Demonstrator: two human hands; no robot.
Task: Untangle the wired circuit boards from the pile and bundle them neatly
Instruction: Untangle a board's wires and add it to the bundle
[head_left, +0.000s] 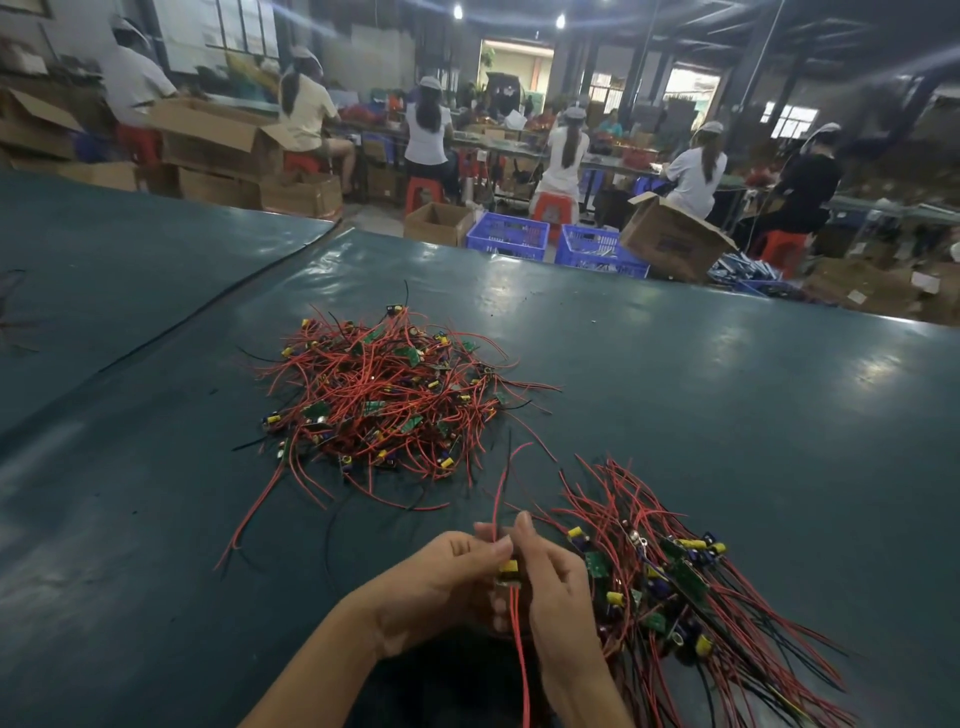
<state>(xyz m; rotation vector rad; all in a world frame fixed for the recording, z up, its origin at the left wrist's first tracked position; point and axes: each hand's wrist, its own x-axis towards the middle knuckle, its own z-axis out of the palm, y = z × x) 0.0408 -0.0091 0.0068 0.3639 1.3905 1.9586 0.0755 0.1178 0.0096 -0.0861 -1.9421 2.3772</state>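
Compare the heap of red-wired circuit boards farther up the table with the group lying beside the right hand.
The far heap of red-wired green circuit boards has wires looping every way; the near group has wires lying parallel, fanned out. The heap's boards are scattered throughout; the group's boards cluster together. The heap sits apart from the hands; the group lies beside the right hand. Both have red and black wires.

Bare left grip (441, 582), right grip (550, 587), forearms (332, 660).

Tangled pile (387, 395) on table (727, 415), centre, ahead of both hands. Sorted bundle (675, 587) lies right of right hand (550, 587); left hand (441, 582) just beside it, one board (508, 571) between them.
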